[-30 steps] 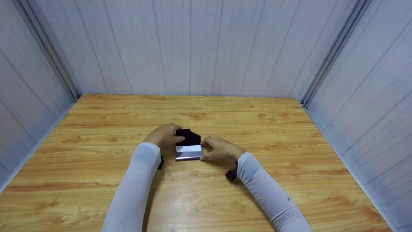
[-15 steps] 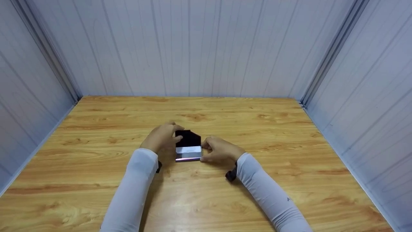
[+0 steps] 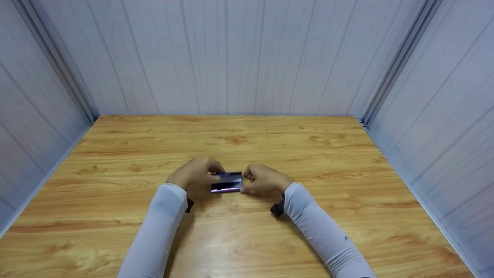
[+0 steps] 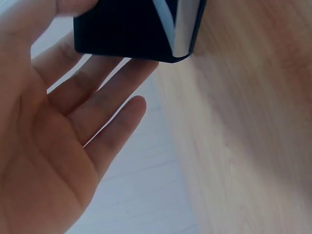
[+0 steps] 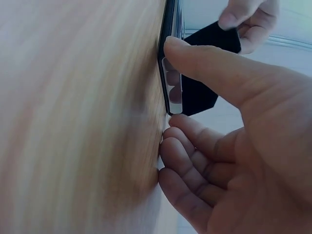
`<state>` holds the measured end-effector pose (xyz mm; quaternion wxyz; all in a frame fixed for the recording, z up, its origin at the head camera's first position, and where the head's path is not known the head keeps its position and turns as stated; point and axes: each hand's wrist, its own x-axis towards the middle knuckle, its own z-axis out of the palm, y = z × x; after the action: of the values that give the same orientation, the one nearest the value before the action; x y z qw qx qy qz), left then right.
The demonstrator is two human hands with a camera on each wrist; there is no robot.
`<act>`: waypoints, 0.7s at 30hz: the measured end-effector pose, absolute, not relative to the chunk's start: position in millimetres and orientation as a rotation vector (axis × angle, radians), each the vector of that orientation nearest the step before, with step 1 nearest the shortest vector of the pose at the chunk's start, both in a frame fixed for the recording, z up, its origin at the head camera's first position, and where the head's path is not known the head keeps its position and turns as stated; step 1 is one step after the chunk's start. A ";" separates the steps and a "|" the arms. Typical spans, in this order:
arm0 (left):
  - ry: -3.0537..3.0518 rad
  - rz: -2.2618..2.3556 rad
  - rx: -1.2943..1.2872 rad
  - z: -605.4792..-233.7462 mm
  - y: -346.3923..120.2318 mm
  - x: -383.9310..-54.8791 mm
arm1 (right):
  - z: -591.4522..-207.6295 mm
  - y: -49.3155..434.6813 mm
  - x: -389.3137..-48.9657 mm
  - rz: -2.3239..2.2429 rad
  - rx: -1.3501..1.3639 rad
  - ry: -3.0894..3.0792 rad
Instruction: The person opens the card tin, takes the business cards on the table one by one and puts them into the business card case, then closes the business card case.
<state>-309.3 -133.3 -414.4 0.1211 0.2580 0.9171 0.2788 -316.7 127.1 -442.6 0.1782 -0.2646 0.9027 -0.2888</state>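
Note:
A small flat case, like a business card case, with a shiny metal body [image 3: 226, 186] lies on the table between the hands. Its black flap [image 4: 124, 31] stands raised from the body [image 4: 184, 29]. My left hand [image 3: 195, 172] pinches the flap's edge between thumb and fingers, as the right wrist view also shows beyond the flap [image 5: 212, 41]. The other left fingers [image 4: 114, 129] reach out behind it. My right hand [image 3: 266, 178] holds the near end of the case [image 5: 174, 97] between thumb and forefinger, its remaining fingers curled on the table. The inside of the case is hidden.
The wooden table [image 3: 247, 239] stretches around the hands. White panel walls [image 3: 247, 58] enclose it at the back and both sides. Pale sleeves [image 3: 152, 231] cover both forearms, and a black wrist device [image 3: 277, 209] hangs under the right wrist.
The black flap, lying back and seen broadly before, has swung up toward the body and now shows almost edge-on. My left hand has moved slightly nearer with it; the right hand has stayed put.

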 end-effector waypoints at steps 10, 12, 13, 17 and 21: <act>2.705 0.760 0.767 -419.0 -129.0 -301.2 | -442.3 126.1 -316.5 -0.826 -0.743 2.557; 2.730 0.739 0.766 -420.6 -127.7 -298.8 | -443.1 126.3 -317.0 -0.827 -0.741 2.557; 2.746 0.728 0.770 -421.4 -127.1 -297.7 | -443.3 126.5 -317.2 -0.829 -0.743 2.556; 2.810 0.687 0.788 -424.9 -125.3 -293.0 | -444.0 127.4 -317.6 -0.842 -0.751 2.551; 2.857 0.679 0.757 -428.4 -125.1 -288.3 | -442.9 128.0 -316.5 -0.825 -0.752 2.548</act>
<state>-288.3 -125.1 -428.4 0.0546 0.2493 0.9406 0.2237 -316.5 128.0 -442.9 0.1789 -0.2660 0.9012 -0.2917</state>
